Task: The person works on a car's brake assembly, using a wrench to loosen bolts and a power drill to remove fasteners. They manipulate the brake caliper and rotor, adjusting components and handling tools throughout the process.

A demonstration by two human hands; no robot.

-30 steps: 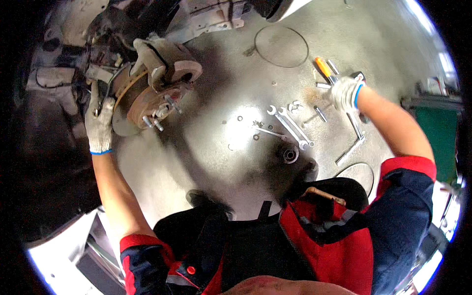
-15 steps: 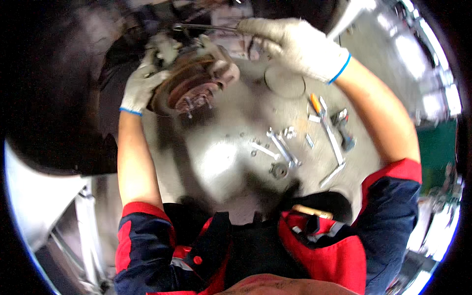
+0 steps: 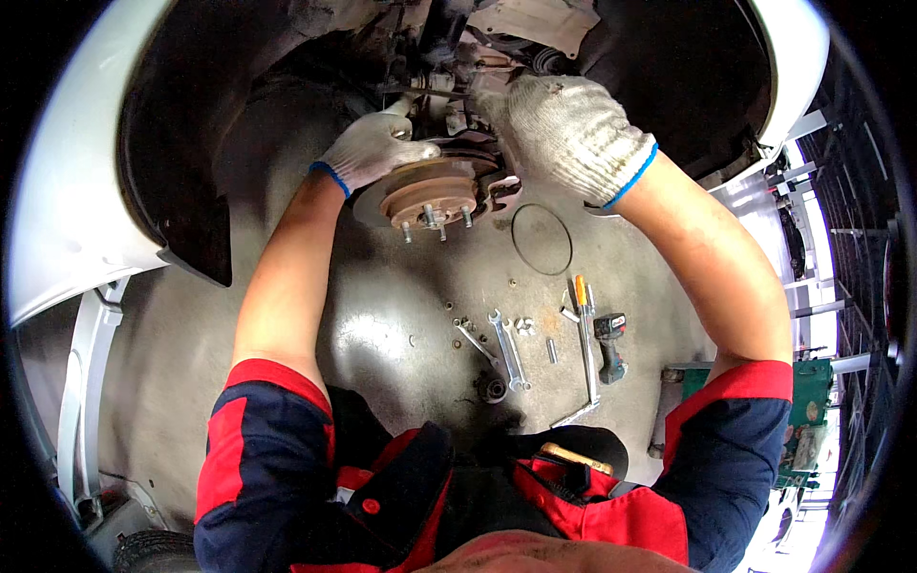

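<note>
A rusty brake disc (image 3: 425, 181) with several wheel studs hangs in the car's wheel arch. My left hand (image 3: 373, 151), in a white knit glove with a blue cuff, is closed at the disc's upper left edge. Its thumb lies along the rim, and what the fingers grip behind is hidden. My right hand (image 3: 578, 134), gloved alike, is closed on a slim wrench (image 3: 435, 93) to the right of and above the disc. The wrench's shaft reaches left toward the suspension parts behind the disc, close to my left fingertips. Its far end is hard to make out.
On the floor below lie wrenches (image 3: 509, 349), small nuts, a long-handled bar with an orange grip (image 3: 585, 334), a cordless power tool (image 3: 610, 346) and a thin ring (image 3: 542, 239). White bodywork (image 3: 76, 191) curves around the left. A grey lift arm (image 3: 86, 382) stands below it.
My view has swung, so the disc and floor tools appear shifted and sharper. The right hand is now nearer the disc, still with the wrench; the left stays at the disc's edge.
</note>
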